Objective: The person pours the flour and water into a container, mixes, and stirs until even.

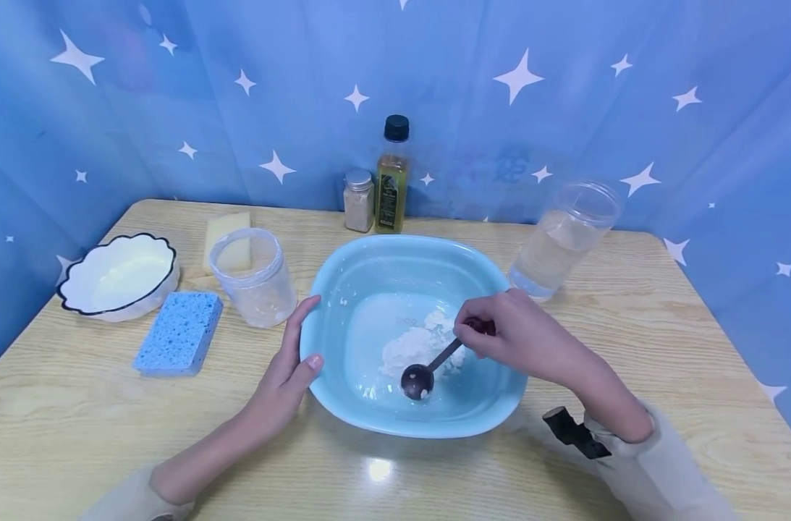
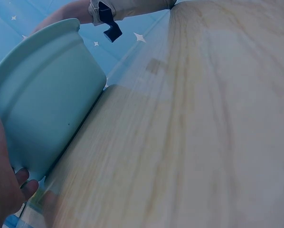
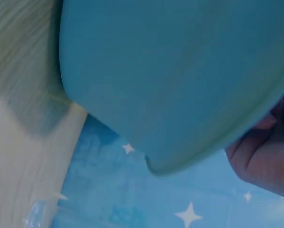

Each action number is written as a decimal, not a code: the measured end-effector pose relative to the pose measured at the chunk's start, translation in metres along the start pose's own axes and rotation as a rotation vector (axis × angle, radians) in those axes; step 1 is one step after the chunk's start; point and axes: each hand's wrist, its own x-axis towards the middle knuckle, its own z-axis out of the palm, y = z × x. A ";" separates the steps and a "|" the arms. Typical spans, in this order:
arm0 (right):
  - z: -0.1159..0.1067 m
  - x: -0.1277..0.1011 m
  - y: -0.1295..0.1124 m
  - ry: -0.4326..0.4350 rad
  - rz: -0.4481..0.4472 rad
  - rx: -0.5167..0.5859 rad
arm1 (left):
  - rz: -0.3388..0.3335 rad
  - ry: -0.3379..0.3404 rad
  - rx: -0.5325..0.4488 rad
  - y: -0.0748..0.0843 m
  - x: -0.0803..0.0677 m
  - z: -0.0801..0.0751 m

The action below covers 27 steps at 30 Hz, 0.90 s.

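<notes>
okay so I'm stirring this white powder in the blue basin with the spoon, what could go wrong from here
The right hand pinches the dark spoon inside the blue basin; brisk stirring could puff the white powder over the rim. The left hand only rests against the rim, so the basin may slide. The open water jar stands close behind the right hand; a backward swing might tip it.

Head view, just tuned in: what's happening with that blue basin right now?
A person is working a dark measuring spoon in the light blue basin on the wooden table. The right hand pinches the spoon's handle, its round bowl resting beside a pile of white powder on the basin floor. The left hand rests with straight fingers against the basin's left rim. A jar of water stands behind the basin to the right.
</notes>
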 end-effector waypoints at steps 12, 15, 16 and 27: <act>-0.022 -0.007 0.009 0.145 0.079 -0.200 | -0.002 0.000 -0.003 0.000 0.000 0.000; -0.023 -0.010 0.007 0.172 0.061 -0.147 | -0.004 -0.003 -0.001 0.001 0.000 0.000; -0.023 -0.011 0.006 0.175 0.051 -0.121 | -0.004 -0.004 -0.002 0.001 0.000 0.000; 0.003 0.001 -0.002 0.071 -0.045 0.017 | -0.016 -0.004 0.005 0.002 0.000 0.000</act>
